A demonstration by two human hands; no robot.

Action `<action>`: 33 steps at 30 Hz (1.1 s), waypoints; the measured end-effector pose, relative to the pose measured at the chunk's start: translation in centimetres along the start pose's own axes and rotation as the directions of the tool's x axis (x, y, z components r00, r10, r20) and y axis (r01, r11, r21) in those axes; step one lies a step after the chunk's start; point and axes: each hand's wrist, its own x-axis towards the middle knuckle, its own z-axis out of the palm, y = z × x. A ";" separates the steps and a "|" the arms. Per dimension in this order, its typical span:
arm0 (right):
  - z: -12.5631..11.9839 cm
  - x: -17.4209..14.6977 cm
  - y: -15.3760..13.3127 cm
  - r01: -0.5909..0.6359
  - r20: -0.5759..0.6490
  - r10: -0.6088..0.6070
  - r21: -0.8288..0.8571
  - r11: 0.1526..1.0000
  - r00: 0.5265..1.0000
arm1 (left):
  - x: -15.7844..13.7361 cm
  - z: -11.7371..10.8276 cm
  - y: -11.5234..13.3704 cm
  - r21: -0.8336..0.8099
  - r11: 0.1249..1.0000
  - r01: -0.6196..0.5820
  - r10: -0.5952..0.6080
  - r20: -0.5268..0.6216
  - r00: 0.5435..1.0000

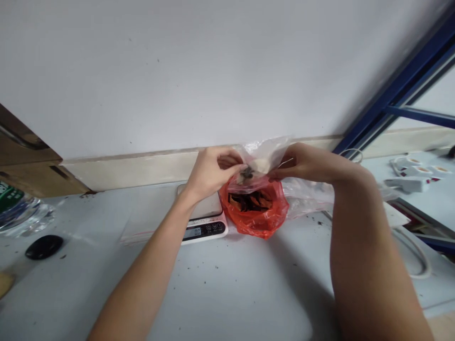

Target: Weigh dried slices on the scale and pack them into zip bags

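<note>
Between my two hands hangs a clear plastic bag (268, 149) with some dark and pale pieces inside it. My left hand (216, 170) pinches its left side with thumb and fingers. On the other side, my right hand (295, 163) grips the bag with closed fingers. Just below it stands a red plastic bag (259, 226), open at the top, with dark brown dried pieces (250, 201) inside. To its left is a white digital kitchen scale (209, 204), partly covered by my left hand and forearm. Its display (194, 232) appears to read 0.0.
More clear plastic bags (305, 201) lie right of the red bag; another (142, 232) lies left of the scale. A black oval object (44, 247) and a clear bottle (24, 213) are at left. White power strips (414, 170) and a cable (423, 260) are at right, near a blue frame (384, 104).
</note>
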 end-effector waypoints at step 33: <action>1.6 -0.4 -3.7 0.183 -0.222 -0.152 0.129 0.975 0.963 | -0.6 -2.6 2.6 0.258 0.957 -0.136 0.192 -0.204 0.960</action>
